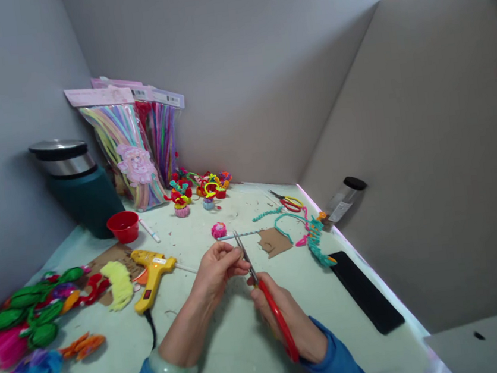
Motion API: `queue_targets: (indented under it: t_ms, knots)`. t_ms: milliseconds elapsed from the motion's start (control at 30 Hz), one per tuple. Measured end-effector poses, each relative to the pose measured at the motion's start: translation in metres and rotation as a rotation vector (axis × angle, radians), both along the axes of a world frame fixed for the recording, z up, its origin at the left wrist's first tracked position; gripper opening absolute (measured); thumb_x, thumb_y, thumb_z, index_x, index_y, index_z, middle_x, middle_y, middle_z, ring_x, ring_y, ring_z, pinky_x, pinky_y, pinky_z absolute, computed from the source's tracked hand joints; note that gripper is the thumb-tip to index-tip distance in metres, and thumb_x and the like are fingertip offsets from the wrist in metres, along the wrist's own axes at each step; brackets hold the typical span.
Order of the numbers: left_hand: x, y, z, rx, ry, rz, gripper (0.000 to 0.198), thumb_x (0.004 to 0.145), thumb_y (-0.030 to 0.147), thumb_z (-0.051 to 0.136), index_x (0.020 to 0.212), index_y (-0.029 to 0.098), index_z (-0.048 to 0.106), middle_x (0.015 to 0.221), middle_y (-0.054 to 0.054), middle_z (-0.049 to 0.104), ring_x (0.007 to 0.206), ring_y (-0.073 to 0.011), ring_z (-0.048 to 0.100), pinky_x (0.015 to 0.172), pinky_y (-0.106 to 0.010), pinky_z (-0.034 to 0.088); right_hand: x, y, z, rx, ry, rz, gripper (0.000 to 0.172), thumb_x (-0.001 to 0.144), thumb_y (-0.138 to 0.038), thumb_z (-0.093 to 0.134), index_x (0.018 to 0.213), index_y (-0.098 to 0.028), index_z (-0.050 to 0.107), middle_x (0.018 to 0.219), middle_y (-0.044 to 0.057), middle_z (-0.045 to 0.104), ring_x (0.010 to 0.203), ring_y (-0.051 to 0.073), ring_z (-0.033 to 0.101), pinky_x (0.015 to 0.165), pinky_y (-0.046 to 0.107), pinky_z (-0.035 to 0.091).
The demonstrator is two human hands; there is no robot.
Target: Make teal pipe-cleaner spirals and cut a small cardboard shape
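Observation:
My right hand [287, 314] is closed around red-handled scissors [278, 318], whose blades point away from me. Beside the blades, my left hand [219, 267] has its thumb and fingers pinched together. Whatever lies between those fingertips is too small to make out. Just past the blade tips, a pale blue strip [249, 233] lies on the table, along with a small pink fuzzy ball-shaped piece [219, 230]. A torn-edged piece of brown cardboard [275, 242] rests to the right of the blades.
Left of my hands sits a yellow glue gun [153, 275], near a red cup [124, 226] and a teal bottle [83, 193]. Pipe cleaner bags [125, 146] lean at the back. On the right are a second pair of scissors [290, 202] and a black phone [366, 293].

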State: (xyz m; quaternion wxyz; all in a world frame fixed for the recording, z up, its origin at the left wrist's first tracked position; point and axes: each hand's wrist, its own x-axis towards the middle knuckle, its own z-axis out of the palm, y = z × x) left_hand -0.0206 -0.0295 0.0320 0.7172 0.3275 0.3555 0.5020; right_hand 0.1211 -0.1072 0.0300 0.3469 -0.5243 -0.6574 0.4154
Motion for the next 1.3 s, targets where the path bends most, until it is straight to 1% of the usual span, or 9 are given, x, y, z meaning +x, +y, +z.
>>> queue_targets:
  t_ms: [133, 400, 567, 933, 1133, 1300]
  knots:
    - [-0.0001, 0.0005, 0.0006, 0.009, 0.007, -0.007, 0.031, 0.062, 0.024, 0.074, 0.076, 0.016, 0.047, 0.053, -0.003, 0.066, 0.047, -0.0134, 0.062, 0.048, -0.021, 0.049, 0.0005, -0.0002, -0.0016, -0.003, 0.01, -0.005, 0.031, 0.09, -0.048, 0.038, 0.096, -0.019, 0.048, 0.062, -0.004, 0.042, 0.054, 0.01, 0.039, 0.047, 0.022, 0.028]
    - [-0.0026, 0.0002, -0.0014, 0.046, 0.018, -0.019, 0.028, 0.065, 0.023, 0.071, 0.078, 0.016, 0.048, 0.055, -0.002, 0.066, 0.049, -0.0128, 0.062, 0.05, -0.021, 0.05, 0.0014, -0.0007, 0.0044, -0.017, 0.005, 0.008, 0.028, 0.091, -0.046, 0.038, 0.093, -0.02, 0.046, 0.063, -0.004, 0.041, 0.055, 0.01, 0.039, 0.049, 0.022, 0.028]
    - [-0.0033, 0.0006, -0.0026, 0.062, 0.032, -0.032, 0.025, 0.067, 0.023, 0.07, 0.079, 0.016, 0.049, 0.056, -0.003, 0.066, 0.049, -0.0125, 0.062, 0.051, -0.021, 0.05, 0.0019, -0.0011, 0.0041, -0.024, 0.022, 0.009, 0.027, 0.091, -0.046, 0.039, 0.088, -0.02, 0.044, 0.063, -0.004, 0.041, 0.055, 0.01, 0.038, 0.05, 0.022, 0.028]
    - [-0.0049, 0.0028, -0.0037, 0.074, 0.037, -0.046, 0.025, 0.068, 0.023, 0.069, 0.079, 0.015, 0.049, 0.056, -0.004, 0.067, 0.049, -0.0126, 0.061, 0.051, -0.022, 0.049, 0.0014, 0.0005, -0.0015, -0.025, 0.005, 0.007, 0.026, 0.091, -0.044, 0.038, 0.091, -0.019, 0.045, 0.063, -0.005, 0.04, 0.056, 0.01, 0.037, 0.051, 0.022, 0.027]
    - [-0.0069, 0.0022, -0.0034, 0.089, 0.046, -0.061, 0.024, 0.068, 0.024, 0.069, 0.078, 0.015, 0.05, 0.054, -0.003, 0.066, 0.048, -0.0119, 0.06, 0.052, -0.022, 0.048, 0.0018, 0.0006, 0.0015, -0.053, 0.03, 0.03, 0.027, 0.091, -0.044, 0.039, 0.095, -0.019, 0.045, 0.062, -0.005, 0.039, 0.054, 0.009, 0.036, 0.05, 0.022, 0.027]
    - [-0.0078, 0.0028, -0.0038, 0.095, 0.054, -0.074, 0.022, 0.069, 0.024, 0.068, 0.078, 0.014, 0.051, 0.053, -0.003, 0.065, 0.047, -0.0115, 0.059, 0.052, -0.022, 0.047, 0.0037, -0.001, 0.0009, -0.071, 0.014, 0.024, 0.027, 0.091, -0.043, 0.038, 0.098, -0.019, 0.046, 0.059, -0.006, 0.035, 0.052, 0.009, 0.033, 0.049, 0.022, 0.026]
